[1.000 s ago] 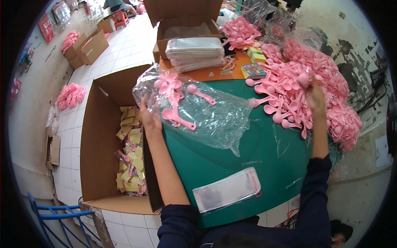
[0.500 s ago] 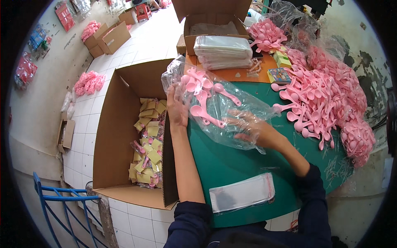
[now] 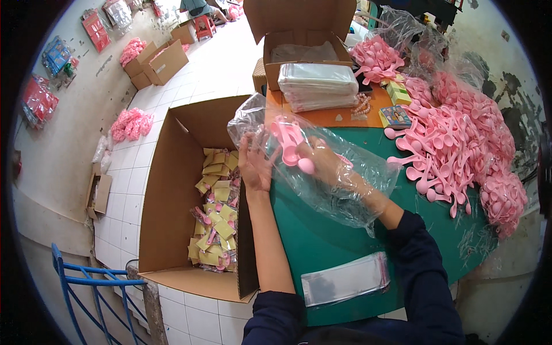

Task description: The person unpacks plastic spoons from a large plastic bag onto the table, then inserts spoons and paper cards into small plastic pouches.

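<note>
A large clear plastic bag [image 3: 368, 198] lies across the green table [image 3: 339, 241], with several pink plastic spoons [image 3: 289, 150] inside near its far left end. My right hand [image 3: 323, 163] reaches into the bag from its right side, fingers curled round the spoons; the film partly veils the fingertips. At the bag's left end, my left hand [image 3: 256, 164] is raised palm inward, fingers apart against the plastic. A flat stack of clear sleeves [image 3: 345, 280] rests near the table's front edge.
Loose pink spoons form a big heap [image 3: 443, 138] on the right. A tall cardboard box [image 3: 195, 126] with small yellow-carded packets stands left of the table. Behind are a pile of clear bags [image 3: 319, 86], an open carton [image 3: 305, 43] and a blue metal rail [image 3: 95, 267] at lower left.
My right hand has pushed deeper into the bag, leftward, and closed round the spoons, bunching them together. My left hand stays at the bag's end with its fingers more spread.
</note>
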Motion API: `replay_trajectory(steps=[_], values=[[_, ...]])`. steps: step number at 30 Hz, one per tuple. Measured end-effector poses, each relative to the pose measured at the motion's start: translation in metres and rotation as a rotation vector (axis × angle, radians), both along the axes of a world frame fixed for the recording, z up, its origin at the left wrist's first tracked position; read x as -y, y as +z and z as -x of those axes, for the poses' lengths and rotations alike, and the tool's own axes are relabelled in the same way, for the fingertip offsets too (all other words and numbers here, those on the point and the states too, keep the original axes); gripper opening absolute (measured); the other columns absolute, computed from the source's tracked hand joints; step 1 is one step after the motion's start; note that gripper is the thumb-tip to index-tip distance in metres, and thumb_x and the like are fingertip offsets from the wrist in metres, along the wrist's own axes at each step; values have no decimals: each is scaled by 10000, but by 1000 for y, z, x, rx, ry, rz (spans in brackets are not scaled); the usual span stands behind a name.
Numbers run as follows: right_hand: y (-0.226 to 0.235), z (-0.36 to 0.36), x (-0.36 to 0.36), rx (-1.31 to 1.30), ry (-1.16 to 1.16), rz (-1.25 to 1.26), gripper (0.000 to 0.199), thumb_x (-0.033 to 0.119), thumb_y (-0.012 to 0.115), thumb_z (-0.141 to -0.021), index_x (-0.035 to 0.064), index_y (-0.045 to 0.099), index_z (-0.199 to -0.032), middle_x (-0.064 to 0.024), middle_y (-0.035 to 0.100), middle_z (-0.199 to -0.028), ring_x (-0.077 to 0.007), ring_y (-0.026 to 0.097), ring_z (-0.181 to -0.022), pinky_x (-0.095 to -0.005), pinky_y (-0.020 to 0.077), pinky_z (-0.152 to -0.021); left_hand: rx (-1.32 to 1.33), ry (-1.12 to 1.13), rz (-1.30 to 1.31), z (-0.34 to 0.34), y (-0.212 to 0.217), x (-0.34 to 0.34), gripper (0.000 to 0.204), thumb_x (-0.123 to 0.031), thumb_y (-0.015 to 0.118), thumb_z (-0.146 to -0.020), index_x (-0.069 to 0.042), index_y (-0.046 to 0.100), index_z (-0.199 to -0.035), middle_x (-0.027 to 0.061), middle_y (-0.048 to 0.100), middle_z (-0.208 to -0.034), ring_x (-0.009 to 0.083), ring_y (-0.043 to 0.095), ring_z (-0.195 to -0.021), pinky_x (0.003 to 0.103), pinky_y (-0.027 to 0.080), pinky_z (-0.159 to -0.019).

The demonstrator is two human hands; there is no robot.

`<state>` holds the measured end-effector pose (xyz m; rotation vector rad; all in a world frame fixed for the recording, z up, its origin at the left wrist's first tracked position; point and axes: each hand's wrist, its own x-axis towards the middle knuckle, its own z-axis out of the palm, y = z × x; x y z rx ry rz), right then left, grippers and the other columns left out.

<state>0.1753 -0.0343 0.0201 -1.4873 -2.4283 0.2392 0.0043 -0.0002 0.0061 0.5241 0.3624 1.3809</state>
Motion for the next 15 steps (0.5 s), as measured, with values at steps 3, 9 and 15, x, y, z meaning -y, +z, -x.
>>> replay_trajectory(steps=[3,9,15], values=[[20,-7,30,-413,-94,58,332,119,645,-689,50,493,-976,-127,540,-960,-232,527,-901,-338,426,-735,-8,25,24,2,2,-1,282,-413,430,-830,-186,438,-997,140,387,-1253,258,277,-1220,537,177,-984],[36,-37,61,-1213,-62,690,292,76,638,-717,43,504,-974,-50,579,-820,-102,564,-731,-213,445,-643,-59,47,37,3,3,-5,312,-415,454,-820,-164,437,-1005,114,399,-1250,217,310,-1208,507,214,-964],[43,-38,61,-1060,-136,511,375,88,626,-732,41,477,-1072,-48,561,-901,-86,539,-749,-209,446,-648,-28,3,59,0,6,-1,321,-415,448,-822,-161,434,-1018,113,397,-1250,219,287,-1220,515,195,-967]])
